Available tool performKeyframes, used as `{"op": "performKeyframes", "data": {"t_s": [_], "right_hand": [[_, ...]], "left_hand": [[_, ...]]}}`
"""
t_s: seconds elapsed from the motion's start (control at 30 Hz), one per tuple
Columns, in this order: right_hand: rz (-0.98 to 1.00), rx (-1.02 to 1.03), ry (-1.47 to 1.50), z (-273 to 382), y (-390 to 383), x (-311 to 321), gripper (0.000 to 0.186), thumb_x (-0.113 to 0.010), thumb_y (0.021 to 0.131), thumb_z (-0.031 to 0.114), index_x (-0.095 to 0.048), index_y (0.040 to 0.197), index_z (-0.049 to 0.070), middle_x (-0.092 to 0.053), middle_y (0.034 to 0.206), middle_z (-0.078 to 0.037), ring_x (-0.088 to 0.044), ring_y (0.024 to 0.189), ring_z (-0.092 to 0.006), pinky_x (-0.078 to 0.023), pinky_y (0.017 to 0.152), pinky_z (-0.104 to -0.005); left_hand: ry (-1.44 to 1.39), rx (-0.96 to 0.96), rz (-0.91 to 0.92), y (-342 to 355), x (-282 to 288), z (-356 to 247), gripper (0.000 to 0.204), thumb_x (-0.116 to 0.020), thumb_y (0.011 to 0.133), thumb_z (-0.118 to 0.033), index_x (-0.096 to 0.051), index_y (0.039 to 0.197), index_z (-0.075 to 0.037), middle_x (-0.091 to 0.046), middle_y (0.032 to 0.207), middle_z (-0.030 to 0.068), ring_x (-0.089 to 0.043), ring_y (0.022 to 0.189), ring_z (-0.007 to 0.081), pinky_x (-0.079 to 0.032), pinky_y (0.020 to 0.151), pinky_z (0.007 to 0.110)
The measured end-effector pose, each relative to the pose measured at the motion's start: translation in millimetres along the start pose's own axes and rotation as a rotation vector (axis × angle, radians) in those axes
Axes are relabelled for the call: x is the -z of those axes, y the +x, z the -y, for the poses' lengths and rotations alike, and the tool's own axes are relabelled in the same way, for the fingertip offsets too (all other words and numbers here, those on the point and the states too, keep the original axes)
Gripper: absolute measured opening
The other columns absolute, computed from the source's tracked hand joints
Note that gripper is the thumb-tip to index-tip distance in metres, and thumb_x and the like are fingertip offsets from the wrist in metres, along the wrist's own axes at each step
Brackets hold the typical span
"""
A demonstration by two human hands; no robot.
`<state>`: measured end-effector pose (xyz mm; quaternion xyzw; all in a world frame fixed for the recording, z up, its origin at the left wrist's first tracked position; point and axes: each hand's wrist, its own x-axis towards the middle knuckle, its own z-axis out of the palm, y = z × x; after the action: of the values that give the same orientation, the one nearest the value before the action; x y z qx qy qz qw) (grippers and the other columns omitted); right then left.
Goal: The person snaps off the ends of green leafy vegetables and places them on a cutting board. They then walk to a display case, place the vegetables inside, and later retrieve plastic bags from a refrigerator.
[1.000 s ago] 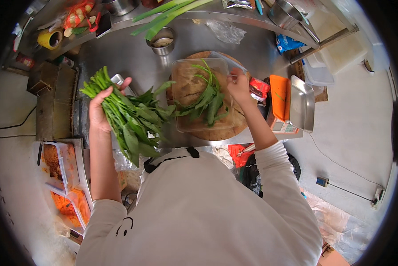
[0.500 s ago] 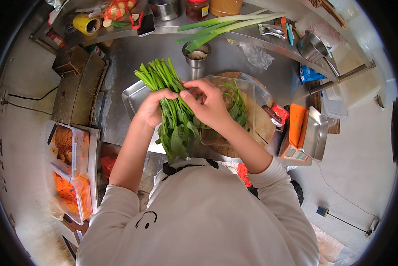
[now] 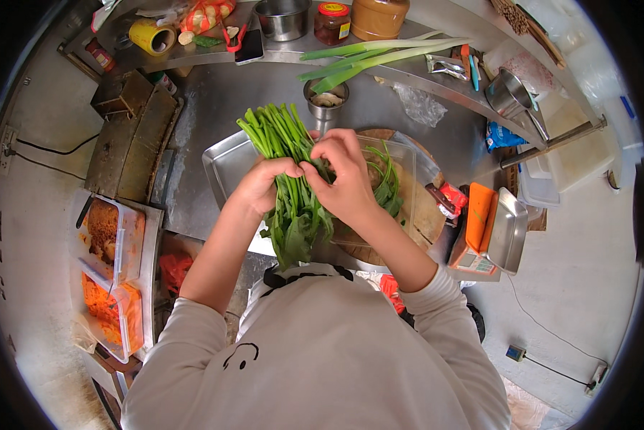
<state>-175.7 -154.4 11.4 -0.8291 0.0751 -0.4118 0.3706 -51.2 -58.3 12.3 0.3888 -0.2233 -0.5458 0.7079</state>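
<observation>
Head view: clamping bright green, leafy bunch (image 3: 287, 195) in left hand (image 3: 262, 185); stretching from long stems (image 3: 273, 133) near twelve o'clock to floppy leaves (image 3: 295, 238) near six. Cannot tell if pinching with right hand (image 3: 342, 180).

Two hands (image 3: 261, 186) (image 3: 347, 183), one held bunch of greens (image 3: 295, 233), two clear food tubs (image 3: 131, 245) (image 3: 132, 324), one round board (image 3: 428, 213), one phone (image 3: 249, 47).

The bunch of greens (image 3: 297, 226) hides most fingers of the left hand (image 3: 259, 186) and part of the metal tray (image 3: 225, 159). The right forearm (image 3: 392, 236) covers part of the chopping board (image 3: 429, 218). At the front right corner of the counter (image 3: 239, 97), the scale panel (image 3: 472, 262) is illegible.
</observation>
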Motion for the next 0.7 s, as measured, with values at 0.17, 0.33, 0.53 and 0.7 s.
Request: {"op": "performKeyframes", "data": {"t_s": [0.17,0.33,0.53,0.7], "right_hand": [[-0.050,-0.070,-0.036,-5.8,0.1,-0.4,0.019,-0.067,0.070,0.000,-0.053,0.082,0.002,-0.050,0.097,-0.010,-0.057,0.076,-0.0234,-0.046,0.058,-0.0308],[-0.053,-0.156,0.001,-11.8,-2.5,-2.9,0.019,-0.064,0.069,-0.002,-0.050,0.082,-0.001,-0.050,0.097,-0.015,-0.059,0.079,-0.0314,-0.048,0.069,-0.0387],[-0.236,-0.100,0.125,-26.1,-0.8,-6.5,0.019,-0.062,0.072,-0.001,-0.048,0.085,0.000,-0.053,0.094,-0.015,-0.059,0.082,-0.0269,-0.046,0.075,-0.0326],[-0.137,-0.363,0.547,-24.1,0.2,14.2,0.010,-0.053,0.084,-0.004,-0.046,0.090,0.000,-0.056,0.091,-0.010,-0.061,0.081,-0.0142,-0.046,0.069,-0.0247]], "left_hand": [[-0.063,0.028,-0.027,-1.3,-3.4,-0.3,0.055,-0.053,0.061,0.001,-0.050,0.116,0.000,-0.058,0.105,0.0092,-0.057,0.094,0.0196,-0.047,0.083,0.032],[-0.044,0.032,-0.107,0.0,-10.5,2.4,0.030,-0.062,0.074,-0.005,-0.059,0.104,-0.001,-0.061,0.096,0.0071,-0.059,0.087,0.0176,-0.048,0.079,0.031],[-0.156,0.065,-0.135,3.7,-1.6,0.8,0.026,-0.062,0.075,-0.006,-0.058,0.100,-0.002,-0.063,0.099,0.0071,-0.059,0.089,0.0179,-0.047,0.082,0.033],[-0.179,0.041,-0.185,0.7,0.4,-2.8,0.024,-0.060,0.075,-0.003,-0.056,0.098,-0.005,-0.061,0.102,0.0072,-0.056,0.091,0.0191,-0.048,0.081,0.036]]}}
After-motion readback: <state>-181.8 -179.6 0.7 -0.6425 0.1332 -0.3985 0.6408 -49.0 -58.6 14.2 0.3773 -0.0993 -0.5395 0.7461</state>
